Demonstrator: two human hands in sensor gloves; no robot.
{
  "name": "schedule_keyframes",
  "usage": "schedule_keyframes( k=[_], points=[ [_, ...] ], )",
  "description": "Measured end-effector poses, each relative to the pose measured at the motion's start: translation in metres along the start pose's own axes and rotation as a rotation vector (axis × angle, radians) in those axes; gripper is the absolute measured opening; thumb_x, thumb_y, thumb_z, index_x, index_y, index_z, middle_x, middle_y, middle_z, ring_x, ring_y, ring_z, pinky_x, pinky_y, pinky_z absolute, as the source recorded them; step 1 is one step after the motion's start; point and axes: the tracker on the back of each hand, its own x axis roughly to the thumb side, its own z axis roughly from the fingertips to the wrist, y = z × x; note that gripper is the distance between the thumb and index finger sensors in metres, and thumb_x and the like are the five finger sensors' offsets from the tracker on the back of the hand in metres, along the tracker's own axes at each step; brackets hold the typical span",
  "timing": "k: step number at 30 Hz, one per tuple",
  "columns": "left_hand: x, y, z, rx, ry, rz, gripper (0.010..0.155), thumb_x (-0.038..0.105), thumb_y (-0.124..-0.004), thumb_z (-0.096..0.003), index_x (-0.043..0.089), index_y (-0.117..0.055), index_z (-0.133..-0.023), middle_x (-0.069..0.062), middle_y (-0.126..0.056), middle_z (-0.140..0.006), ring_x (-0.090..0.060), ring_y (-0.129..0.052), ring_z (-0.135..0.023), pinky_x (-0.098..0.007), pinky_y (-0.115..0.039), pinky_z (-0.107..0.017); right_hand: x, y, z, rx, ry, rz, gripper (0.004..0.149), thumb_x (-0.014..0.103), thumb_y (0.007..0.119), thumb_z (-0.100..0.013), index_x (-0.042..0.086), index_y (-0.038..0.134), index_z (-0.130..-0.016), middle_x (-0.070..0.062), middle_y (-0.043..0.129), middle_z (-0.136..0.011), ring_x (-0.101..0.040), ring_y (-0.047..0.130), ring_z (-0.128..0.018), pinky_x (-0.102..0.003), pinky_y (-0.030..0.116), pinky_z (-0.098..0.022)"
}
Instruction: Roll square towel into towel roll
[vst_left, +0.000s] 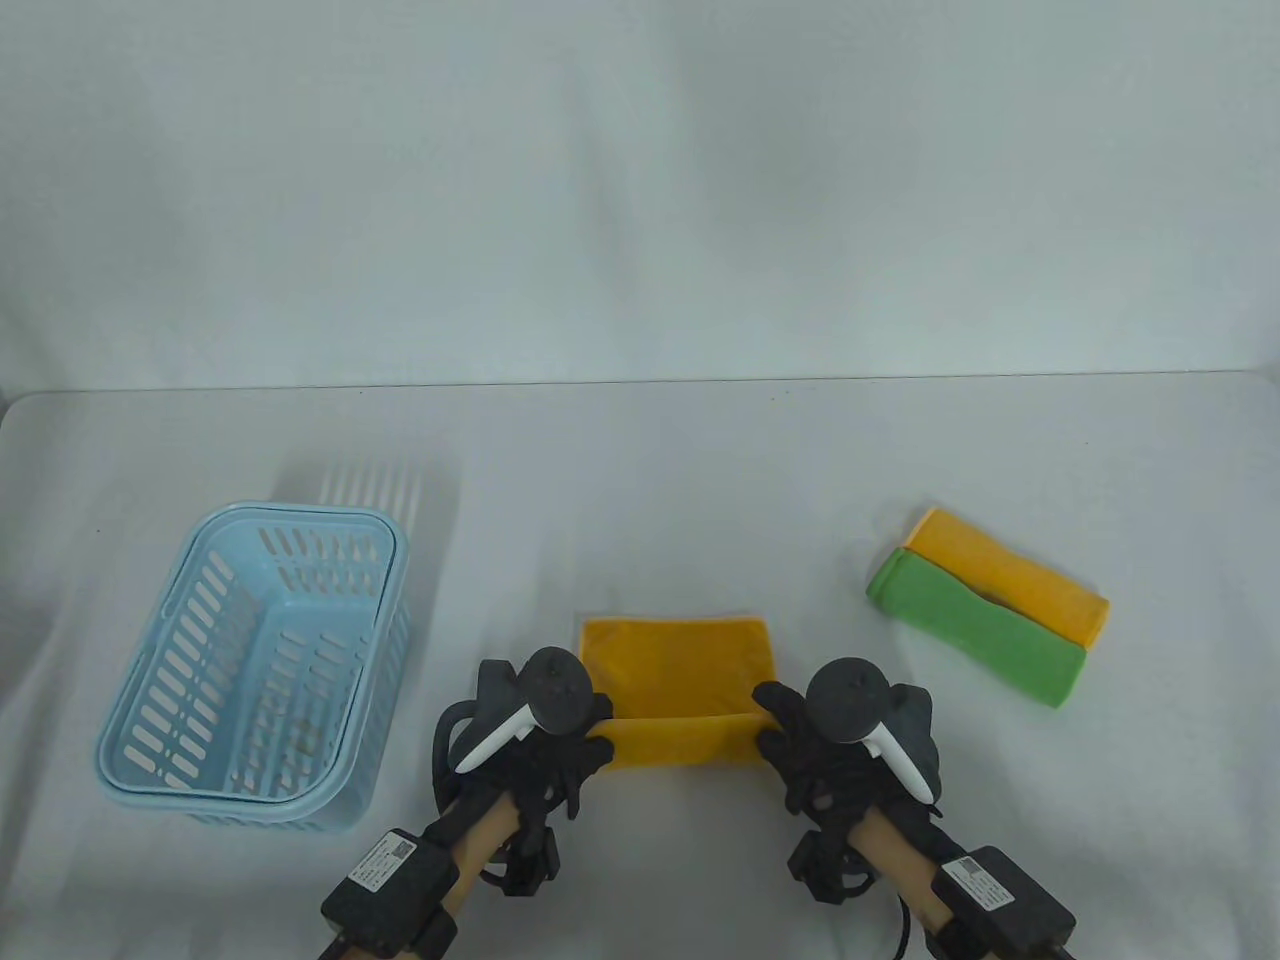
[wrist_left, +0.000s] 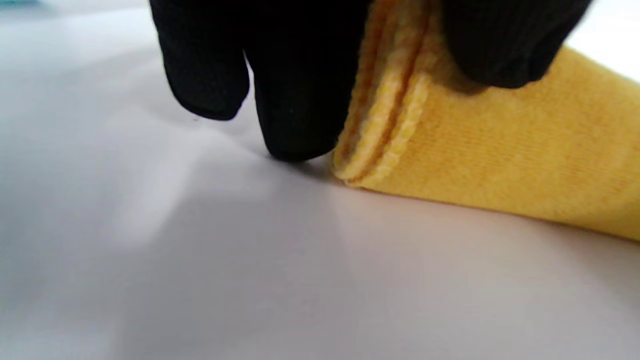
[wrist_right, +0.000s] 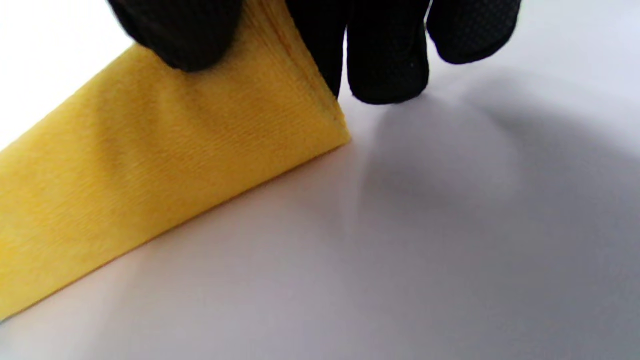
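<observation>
A yellow square towel (vst_left: 680, 670) lies on the white table near the front middle, its near edge lifted and turned over into a fold (vst_left: 683, 742). My left hand (vst_left: 585, 750) pinches the left end of that fold; in the left wrist view the layered towel edge (wrist_left: 390, 125) sits between my gloved fingers (wrist_left: 300, 100). My right hand (vst_left: 775, 735) pinches the right end; in the right wrist view the towel (wrist_right: 165, 165) is held between thumb and fingers (wrist_right: 385, 60). The fold's lower edge rests on the table.
A light blue slotted basket (vst_left: 255, 690) stands at the left. A folded green towel (vst_left: 975, 630) and a folded yellow towel (vst_left: 1010, 575) lie side by side at the right. The white table (vst_left: 640, 480) ends at a back edge.
</observation>
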Motion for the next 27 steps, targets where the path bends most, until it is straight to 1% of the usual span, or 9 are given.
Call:
schedule_keyframes(
  k=[10, 13, 17, 21, 24, 27],
  points=[
    [-0.005, 0.000, -0.002, -0.038, 0.057, 0.018, 0.064, 0.050, -0.079, -0.0362, 0.025, -0.075, -0.094, 0.007, -0.100, -0.071, -0.018, -0.105, -0.060, -0.047, -0.081, -0.060, -0.002, 0.001, 0.001, 0.031, 0.061, 0.000, 0.060, 0.049, 0.078, -0.033, 0.029, 0.069, -0.088, 0.003, 0.098, -0.058, -0.023, 0.094, -0.057, -0.050, 0.074, -0.054],
    [-0.007, 0.000, -0.001, -0.011, 0.083, -0.001, 0.065, 0.051, -0.079, -0.0357, 0.024, -0.074, -0.095, 0.008, -0.099, -0.070, -0.018, -0.105, -0.058, -0.047, -0.081, -0.060, -0.002, 0.001, 0.001, 0.019, 0.077, 0.018, 0.060, 0.050, 0.078, -0.032, 0.029, 0.071, -0.088, 0.003, 0.098, -0.055, -0.023, 0.094, -0.055, -0.050, 0.075, -0.053],
    [-0.010, -0.001, -0.002, 0.028, 0.115, -0.032, 0.067, 0.054, -0.077, -0.0358, 0.026, -0.071, -0.097, 0.009, -0.096, -0.073, -0.018, -0.102, -0.060, -0.047, -0.079, -0.061, -0.004, 0.001, 0.000, -0.009, 0.101, 0.049, 0.061, 0.052, 0.078, -0.031, 0.029, 0.071, -0.087, 0.004, 0.098, -0.053, -0.023, 0.093, -0.053, -0.050, 0.075, -0.052],
    [-0.013, 0.003, -0.001, 0.074, 0.130, -0.033, 0.068, 0.054, -0.075, -0.0368, 0.028, -0.068, -0.099, 0.008, -0.093, -0.080, -0.019, -0.100, -0.066, -0.047, -0.077, -0.063, -0.008, -0.003, 0.000, -0.019, 0.125, 0.029, 0.060, 0.051, 0.077, -0.032, 0.030, 0.071, -0.088, 0.004, 0.097, -0.055, -0.024, 0.093, -0.055, -0.050, 0.074, -0.053],
    [-0.015, 0.006, 0.001, 0.098, 0.131, -0.036, 0.069, 0.055, -0.075, -0.0364, 0.030, -0.067, -0.100, 0.007, -0.091, -0.086, -0.021, -0.098, -0.073, -0.048, -0.076, -0.064, -0.009, -0.006, 0.000, -0.027, 0.142, 0.018, 0.058, 0.048, 0.077, -0.034, 0.030, 0.069, -0.089, 0.003, 0.096, -0.060, -0.025, 0.091, -0.059, -0.051, 0.073, -0.055],
    [-0.013, 0.011, 0.005, 0.136, 0.117, -0.059, 0.070, 0.057, -0.075, -0.0354, 0.031, -0.068, -0.100, 0.006, -0.088, -0.091, -0.022, -0.096, -0.078, -0.049, -0.075, -0.065, -0.006, -0.011, 0.003, -0.055, 0.124, 0.015, 0.060, 0.048, 0.077, -0.034, 0.031, 0.067, -0.090, 0.003, 0.093, -0.069, -0.027, 0.089, -0.068, -0.052, 0.071, -0.057]
  ],
)
